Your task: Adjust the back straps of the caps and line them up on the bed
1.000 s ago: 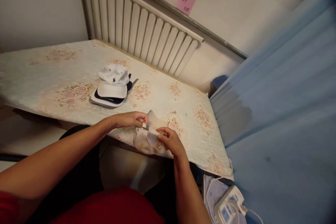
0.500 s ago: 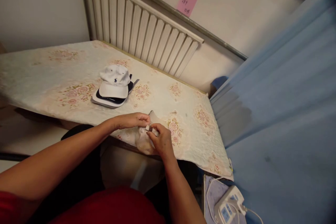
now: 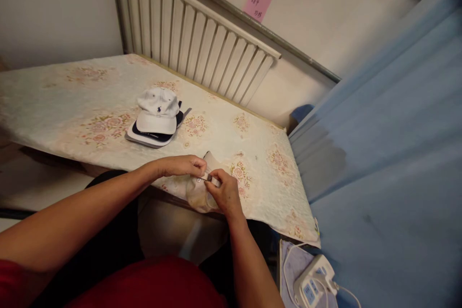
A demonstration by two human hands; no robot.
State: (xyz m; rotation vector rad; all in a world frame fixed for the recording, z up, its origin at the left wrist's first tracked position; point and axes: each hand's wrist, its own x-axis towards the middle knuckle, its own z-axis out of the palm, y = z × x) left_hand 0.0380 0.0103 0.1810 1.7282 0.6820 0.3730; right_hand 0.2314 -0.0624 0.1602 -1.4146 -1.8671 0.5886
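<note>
At the near edge of the table, a cream cap (image 3: 198,199) lies partly beneath my hands. My left hand (image 3: 187,166) is closed, pinching one part of the cap's light strap (image 3: 204,176). Closed on the strap's other side is my right hand (image 3: 225,193), thumb and fingertips pressed together. Between the two hands show a small dark piece and a thin metal loop (image 3: 198,180), which looks like part of a buckle. Fingers hide some of the strap. Farther left, a white cap (image 3: 157,110) with a small dark logo tops a stack with a black cap (image 3: 153,135) and another pale brim.
A flowered cloth (image 3: 224,125) covers the table. Behind it stands a pale slatted radiator (image 3: 187,33), and a pink note (image 3: 258,2) is on the wall. A blue curtain (image 3: 378,154) hangs at right. A white power strip (image 3: 314,281) with cords sits lower right.
My hands have drawn slightly apart, and more of the strap shows between them. The metal loop has shifted a little. The stacked caps stay put.
</note>
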